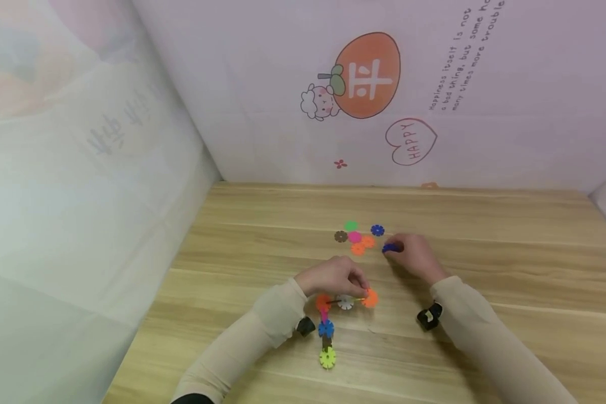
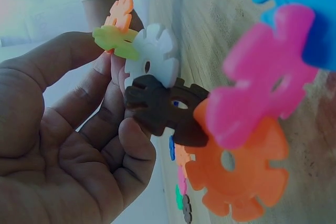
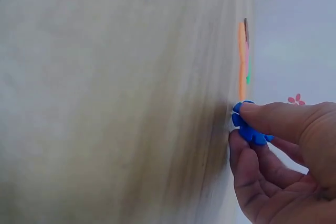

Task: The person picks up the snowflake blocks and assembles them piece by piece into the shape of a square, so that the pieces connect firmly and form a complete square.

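My left hand (image 1: 335, 276) pinches the right end of a chain of slotted plastic flower discs, by an orange disc (image 1: 370, 298) and the yellow disc (image 2: 116, 41) joined to it. From there the chain runs through a white disc (image 1: 345, 303) and a brown disc (image 2: 168, 109) to a corner orange disc (image 1: 324, 303). It then bends toward the near side through a pink disc (image 2: 262, 77), a light blue disc (image 1: 325, 328) and a brown one to a yellow-green disc (image 1: 327, 357). My right hand (image 1: 418, 258) holds a dark blue disc (image 3: 254, 132) between thumb and fingers, close over the table.
Loose discs lie beyond my hands on the wooden table (image 1: 262, 224): a dark blue one (image 1: 377, 230), a green one (image 1: 350, 225), a brown one (image 1: 340, 236), a pink one (image 1: 354, 237) and two orange ones (image 1: 358, 248). A printed white cloth (image 1: 262, 112) stands behind.
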Tool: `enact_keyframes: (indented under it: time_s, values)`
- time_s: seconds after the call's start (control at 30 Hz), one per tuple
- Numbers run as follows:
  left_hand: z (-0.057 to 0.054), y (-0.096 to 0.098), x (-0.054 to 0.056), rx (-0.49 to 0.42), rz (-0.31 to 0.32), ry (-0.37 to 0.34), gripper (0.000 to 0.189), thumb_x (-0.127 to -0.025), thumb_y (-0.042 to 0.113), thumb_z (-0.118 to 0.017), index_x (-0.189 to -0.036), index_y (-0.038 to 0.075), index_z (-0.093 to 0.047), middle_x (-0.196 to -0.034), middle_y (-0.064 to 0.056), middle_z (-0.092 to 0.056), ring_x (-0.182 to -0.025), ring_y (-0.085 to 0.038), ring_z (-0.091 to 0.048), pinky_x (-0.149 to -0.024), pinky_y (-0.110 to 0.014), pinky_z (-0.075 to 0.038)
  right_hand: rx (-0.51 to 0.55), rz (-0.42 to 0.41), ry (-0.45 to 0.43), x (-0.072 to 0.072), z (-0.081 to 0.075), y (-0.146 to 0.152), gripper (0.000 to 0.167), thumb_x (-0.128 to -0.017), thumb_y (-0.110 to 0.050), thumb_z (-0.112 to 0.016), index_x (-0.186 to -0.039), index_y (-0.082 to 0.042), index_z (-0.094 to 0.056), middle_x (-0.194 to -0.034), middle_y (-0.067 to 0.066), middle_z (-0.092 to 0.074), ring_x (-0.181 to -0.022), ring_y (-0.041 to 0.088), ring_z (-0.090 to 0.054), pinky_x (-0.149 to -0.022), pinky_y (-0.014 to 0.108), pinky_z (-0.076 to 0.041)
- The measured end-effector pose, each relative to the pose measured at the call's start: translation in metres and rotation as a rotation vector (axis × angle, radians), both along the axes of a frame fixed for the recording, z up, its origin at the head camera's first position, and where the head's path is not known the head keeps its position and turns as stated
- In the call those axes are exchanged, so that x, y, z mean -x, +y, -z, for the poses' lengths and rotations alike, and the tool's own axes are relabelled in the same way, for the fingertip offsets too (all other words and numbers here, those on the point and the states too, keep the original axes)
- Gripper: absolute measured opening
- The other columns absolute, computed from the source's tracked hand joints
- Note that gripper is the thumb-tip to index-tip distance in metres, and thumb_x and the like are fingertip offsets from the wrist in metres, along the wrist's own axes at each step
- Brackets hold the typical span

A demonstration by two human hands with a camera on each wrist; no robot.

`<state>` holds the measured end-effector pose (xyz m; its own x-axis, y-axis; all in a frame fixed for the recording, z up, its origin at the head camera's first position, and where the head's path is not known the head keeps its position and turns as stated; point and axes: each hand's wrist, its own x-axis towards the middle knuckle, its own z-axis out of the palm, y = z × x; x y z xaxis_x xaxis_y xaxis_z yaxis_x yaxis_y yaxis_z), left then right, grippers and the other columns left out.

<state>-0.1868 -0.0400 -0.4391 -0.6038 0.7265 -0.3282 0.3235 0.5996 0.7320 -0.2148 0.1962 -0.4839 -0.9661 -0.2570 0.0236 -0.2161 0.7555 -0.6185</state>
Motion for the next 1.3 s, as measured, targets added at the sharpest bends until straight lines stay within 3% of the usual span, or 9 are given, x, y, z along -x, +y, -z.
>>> enact_keyframes:
  time_s: [0.13, 0.4, 0.6, 0.8, 1.0, 1.3]
  values:
    - [0.002, -0.001, 0.001, 0.002, 0.005, 0.002, 0.008, -0.093, 0.021, -0.070, -0.095, 0.015, -0.076, -0.082, 0.011, -0.071, -0.071, 0.000, -0.062, -0.068, -0.016, -0.050, 0.049, 0.010, -0.002, -0.007, 0.005, 0.006, 0.020, -0.091, -0.007, -0.068, -0.108, 0.001, -0.071, -0.103, 0.019, -0.073, -0.095, 0.033, -0.068, -0.085, 0.049, -0.055]
    - [0.003, -0.002, 0.004, 0.006, -0.008, -0.009, 0.008, -0.093, 0.020, -0.070, -0.093, 0.014, -0.076, -0.086, 0.009, -0.071, -0.075, -0.001, -0.063, -0.071, -0.016, -0.051, 0.146, 0.069, -0.114, -0.028, 0.006, 0.013, 0.021, -0.094, -0.020, -0.068, -0.110, -0.007, -0.072, -0.104, 0.011, -0.074, -0.085, 0.019, -0.066, -0.064, 0.027, -0.054]
    - [0.003, 0.001, 0.007, 0.005, -0.008, 0.000, 0.009, -0.092, 0.019, -0.071, -0.094, 0.013, -0.076, -0.086, 0.007, -0.072, -0.074, -0.001, -0.063, -0.071, -0.017, -0.051, 0.160, 0.024, -0.009, -0.048, 0.006, 0.012, 0.013, -0.092, -0.021, -0.072, -0.102, -0.015, -0.076, -0.100, 0.001, -0.076, -0.092, 0.013, -0.069, -0.078, 0.022, -0.054]
    - [0.003, 0.003, 0.010, 0.012, -0.018, -0.010, 0.008, -0.093, 0.020, -0.070, -0.093, 0.014, -0.076, -0.086, 0.007, -0.072, -0.074, -0.003, -0.064, -0.070, -0.018, -0.052, 0.193, -0.066, 0.091, -0.067, 0.004, 0.010, 0.011, -0.088, -0.017, -0.075, -0.098, -0.022, -0.077, -0.095, -0.006, -0.076, -0.081, 0.001, -0.065, -0.072, 0.021, -0.054]
    - [0.001, 0.003, 0.011, 0.013, -0.005, 0.000, 0.010, -0.093, 0.021, -0.070, -0.096, 0.013, -0.076, -0.086, 0.007, -0.072, -0.074, -0.003, -0.064, -0.070, -0.018, -0.052, 0.220, -0.112, 0.204, -0.080, 0.001, 0.007, 0.020, -0.083, -0.006, -0.078, -0.094, -0.023, -0.077, -0.090, -0.009, -0.075, -0.075, -0.001, -0.063, -0.067, 0.022, -0.053]
    - [0.001, 0.001, 0.009, -0.005, -0.019, -0.016, 0.011, -0.093, 0.019, -0.070, -0.098, 0.011, -0.076, -0.087, 0.005, -0.072, -0.075, -0.006, -0.065, -0.070, -0.018, -0.052, 0.270, -0.117, 0.208, -0.090, 0.003, 0.003, 0.022, -0.083, -0.005, -0.078, -0.095, -0.023, -0.076, -0.090, -0.010, -0.075, -0.075, 0.001, -0.064, -0.067, 0.021, -0.052]
